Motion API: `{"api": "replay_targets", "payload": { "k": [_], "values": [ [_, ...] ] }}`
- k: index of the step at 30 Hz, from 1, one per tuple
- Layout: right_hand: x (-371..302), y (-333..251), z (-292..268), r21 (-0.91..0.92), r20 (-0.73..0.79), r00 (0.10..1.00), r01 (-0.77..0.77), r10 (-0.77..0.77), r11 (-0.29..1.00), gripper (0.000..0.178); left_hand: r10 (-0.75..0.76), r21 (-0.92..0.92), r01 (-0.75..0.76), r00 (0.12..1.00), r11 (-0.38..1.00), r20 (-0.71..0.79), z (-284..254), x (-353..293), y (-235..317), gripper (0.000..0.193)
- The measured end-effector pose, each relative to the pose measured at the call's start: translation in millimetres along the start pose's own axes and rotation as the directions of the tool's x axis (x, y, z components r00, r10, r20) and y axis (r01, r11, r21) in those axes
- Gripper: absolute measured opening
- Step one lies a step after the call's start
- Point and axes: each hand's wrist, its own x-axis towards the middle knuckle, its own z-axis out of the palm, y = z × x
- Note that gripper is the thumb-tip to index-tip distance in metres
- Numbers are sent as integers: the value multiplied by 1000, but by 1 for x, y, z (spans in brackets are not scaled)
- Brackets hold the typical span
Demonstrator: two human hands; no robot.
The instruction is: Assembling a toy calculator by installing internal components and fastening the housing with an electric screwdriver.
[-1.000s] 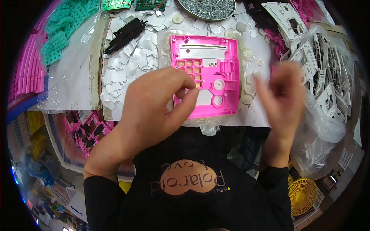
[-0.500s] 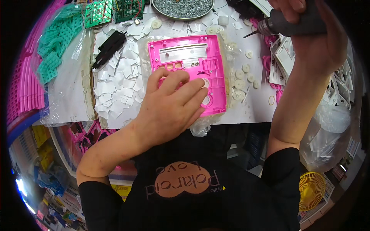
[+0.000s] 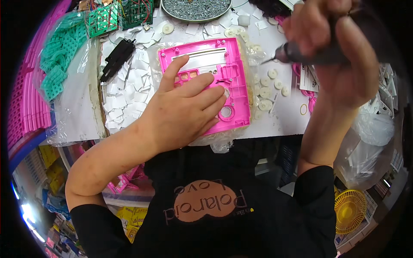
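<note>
A pink plastic casing [image 3: 239,86] with round and square openings and a clear strip lies at the centre of the table, on a pad wrapped in clear plastic. My left hand [image 3: 178,105] rests over its lower left part, fingers spread, the index finger stretched toward the clear strip. What lies beneath the palm is hidden. Up on the right, my right hand [image 3: 344,64] grips a dark electric screwdriver [image 3: 303,55], blurred by motion. Its thin bit points left, above the table and apart from the casing.
White paper pieces [image 3: 124,101] and a black plastic part [image 3: 117,59] lie left of the casing. Small cream gears [image 3: 265,92] are scattered to its right. Behind it stand a round tray of screws [image 3: 198,19] and green circuit boards [image 3: 103,19]. Teal rubber keypads [image 3: 64,56] lie far left.
The screwdriver has come left and a little nearer, its bit closer to the casing. My left hand's index finger has straightened and spread away from the others. The whole view has shifted slightly.
</note>
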Motion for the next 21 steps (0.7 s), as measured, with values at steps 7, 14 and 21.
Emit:
{"api": "replay_targets", "payload": {
  "k": [7, 14, 21],
  "values": [
    [-32, 38, 52, 56, -68, 997, -17, 21, 998, 23, -36, -146, 34, 999, 989, -8, -4, -6, -3, 36],
    [-44, 49, 66, -272, -108, 993, -76, 48, 959, 27, -57, -144, 55, 998, 988, -12, -3, -7, 0, 35],
    [-47, 56, 72, -139, -107, 990, -107, 93, 985, 29, -96, -139, 83, 991, 987, -95, 10, -8, 3, 33]
  ]
}}
